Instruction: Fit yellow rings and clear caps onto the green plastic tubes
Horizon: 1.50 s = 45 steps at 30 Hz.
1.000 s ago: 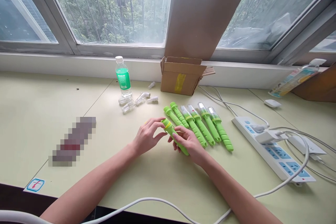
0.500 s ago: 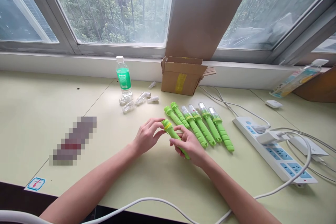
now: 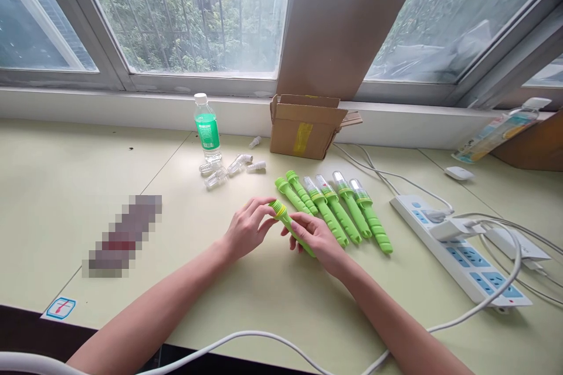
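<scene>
From my remote post, by the head camera, I record the following on the pale surface (image 3: pixel 189 205), left to right. A sticker (image 3: pixel 60 307) with a blue border and red mark is at the front edge. Beyond it lies a pixelated object (image 3: pixel 125 237), which I cannot identify. A bottle (image 3: pixel 206 129) with a green label stands upright near the rear; clear pieces (image 3: pixel 215 177) lie about its base and to its right. My left hand (image 3: pixel 246 228) is partly curled, thumb and fingertips at the threaded end of a green tube (image 3: pixel 287 220); I cannot tell whether they grip it. The tube is between both hands, slanted, threads pointing away and leftward, with a yellow ring below them. A carton (image 3: pixel 301 129) stands open at the rear. My right hand (image 3: pixel 319 240) is closed around the tube's lower part. Just beyond it lie two uncapped tubes (image 3: pixel 294 197), then four capped tubes (image 3: pixel 353 208) with clear tops. Further right, a power strip (image 3: pixel 457 255) lies at a slant, with an adapter (image 3: pixel 453 227) plugged in. A second bottle (image 3: pixel 501 129) is tilted at the rear.
</scene>
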Motion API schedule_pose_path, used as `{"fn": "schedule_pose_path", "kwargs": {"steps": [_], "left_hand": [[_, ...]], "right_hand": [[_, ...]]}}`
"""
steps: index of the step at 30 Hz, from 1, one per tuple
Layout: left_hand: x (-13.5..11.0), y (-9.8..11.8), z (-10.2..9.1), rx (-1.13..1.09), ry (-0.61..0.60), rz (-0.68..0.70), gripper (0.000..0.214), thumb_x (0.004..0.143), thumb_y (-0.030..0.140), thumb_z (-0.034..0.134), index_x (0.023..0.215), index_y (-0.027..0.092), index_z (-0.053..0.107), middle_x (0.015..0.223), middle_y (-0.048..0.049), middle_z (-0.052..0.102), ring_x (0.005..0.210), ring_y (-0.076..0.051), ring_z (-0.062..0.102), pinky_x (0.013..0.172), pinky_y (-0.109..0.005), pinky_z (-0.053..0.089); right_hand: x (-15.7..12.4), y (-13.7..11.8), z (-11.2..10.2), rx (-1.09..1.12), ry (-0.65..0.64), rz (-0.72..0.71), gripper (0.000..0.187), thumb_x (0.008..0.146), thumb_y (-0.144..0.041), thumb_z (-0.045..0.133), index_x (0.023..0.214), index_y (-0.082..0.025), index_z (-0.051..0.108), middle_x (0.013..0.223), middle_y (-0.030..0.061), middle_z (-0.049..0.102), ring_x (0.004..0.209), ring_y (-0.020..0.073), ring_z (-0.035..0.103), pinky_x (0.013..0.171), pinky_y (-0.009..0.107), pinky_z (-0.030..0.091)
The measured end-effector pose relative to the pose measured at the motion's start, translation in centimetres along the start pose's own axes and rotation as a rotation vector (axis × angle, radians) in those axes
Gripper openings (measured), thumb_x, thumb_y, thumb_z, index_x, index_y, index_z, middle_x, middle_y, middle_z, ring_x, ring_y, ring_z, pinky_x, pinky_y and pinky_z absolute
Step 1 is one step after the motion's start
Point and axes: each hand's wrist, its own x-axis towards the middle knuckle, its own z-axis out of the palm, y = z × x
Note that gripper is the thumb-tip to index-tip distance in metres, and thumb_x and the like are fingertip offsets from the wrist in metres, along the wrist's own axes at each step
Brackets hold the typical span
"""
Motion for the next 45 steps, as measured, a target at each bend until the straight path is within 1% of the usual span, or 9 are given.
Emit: {"fn": "schedule_pose_path", "kwargs": {"steps": [6,10,13,19,26,30,35,41,45], "left_hand": [[0.1,0.0,-0.1,-0.018,-0.053,-0.007,0.015,0.085,0.025,0.063,0.094,0.021,0.052,0.114,-0.0099,0.064,0.103,-0.021,0.064,0.079,-0.034,0.056],[0.0,0.0,0.1,0.003,-0.068,-0.02,0.017,0.085,0.024,0.063,0.096,0.02,0.05,0.116,-0.011,0.063,0.105,-0.022,0.063,0.077,-0.034,0.056],[-0.1,0.0,0.2,0.026,-0.036,-0.023,0.013,0.086,0.02,0.06,0.094,0.02,0.05,0.114,-0.0106,0.064,0.103,-0.021,0.065,0.076,-0.033,0.056],[-0.1,-0.1,0.1,0.035,-0.023,0.015,0.013,0.085,0.019,0.061,0.092,0.02,0.05,0.112,-0.0099,0.065,0.099,-0.021,0.066,0.075,-0.033,0.056],[0.0,-0.1,-0.1,0.026,-0.022,0.025,0.016,0.083,0.023,0.064,0.093,0.021,0.052,0.111,-0.0102,0.065,0.099,-0.021,0.066,0.076,-0.032,0.056],[0.1,0.0,-0.1,0.029,-0.037,0.018,0.016,0.084,0.025,0.064,0.094,0.02,0.052,0.113,-0.0105,0.065,0.101,-0.021,0.065,0.076,-0.033,0.056],[0.1,0.0,-0.2,0.019,-0.029,0.029,0.011,0.085,0.02,0.061,0.091,0.02,0.052,0.111,-0.0097,0.065,0.099,-0.02,0.065,0.075,-0.033,0.056],[0.1,-0.1,-0.2,-0.006,-0.022,0.022,0.01,0.085,0.017,0.061,0.09,0.02,0.052,0.111,-0.0098,0.065,0.099,-0.02,0.065,0.076,-0.033,0.056],[0.1,0.0,-0.2,0.004,-0.035,0.016,0.01,0.086,0.017,0.059,0.091,0.02,0.052,0.112,-0.0097,0.065,0.1,-0.02,0.065,0.076,-0.032,0.056]], "right_hand": [[-0.2,0.1,0.1,0.029,-0.021,0.047,0.039,0.087,-0.056,0.051,0.098,-0.02,0.059,0.079,0.0031,0.065,0.045,0.0089,0.047,0.038,0.022,0.032],[-0.4,0.4,0.7,0.027,-0.017,0.101,0.039,0.078,-0.049,0.067,0.103,-0.023,0.052,0.071,-0.0027,0.062,0.038,0.0063,0.04,0.033,0.02,0.031],[-0.4,0.4,1.0,0.025,-0.003,0.091,0.037,0.074,-0.046,0.071,0.097,-0.023,0.053,0.075,-0.0035,0.06,0.039,0.0072,0.046,0.033,0.021,0.035],[-0.2,0.3,0.5,-0.017,0.007,0.0,0.031,0.079,-0.046,0.067,0.092,-0.02,0.059,0.08,0.0016,0.062,0.052,0.0109,0.055,0.044,0.024,0.043],[-0.2,-0.2,0.2,-0.023,-0.057,-0.002,0.037,0.085,-0.055,0.056,0.097,-0.02,0.062,0.086,0.0044,0.065,0.058,0.013,0.057,0.049,0.025,0.044],[-0.3,-0.4,0.3,-0.035,-0.073,0.02,0.041,0.086,-0.058,0.051,0.093,-0.019,0.063,0.081,0.0035,0.065,0.047,0.0091,0.049,0.043,0.024,0.037],[-0.3,0.2,0.5,0.025,-0.029,0.08,0.039,0.079,-0.051,0.064,0.102,-0.021,0.053,0.074,0.0004,0.066,0.038,0.0071,0.042,0.036,0.022,0.033],[-0.2,0.4,0.4,0.039,0.012,0.055,0.032,0.077,-0.045,0.069,0.094,-0.022,0.053,0.079,-0.0016,0.061,0.039,0.0073,0.047,0.035,0.021,0.033],[-0.1,0.3,0.3,0.017,-0.017,0.017,0.033,0.082,-0.048,0.063,0.1,-0.021,0.057,0.081,0.002,0.064,0.051,0.0114,0.055,0.044,0.024,0.041]]}}
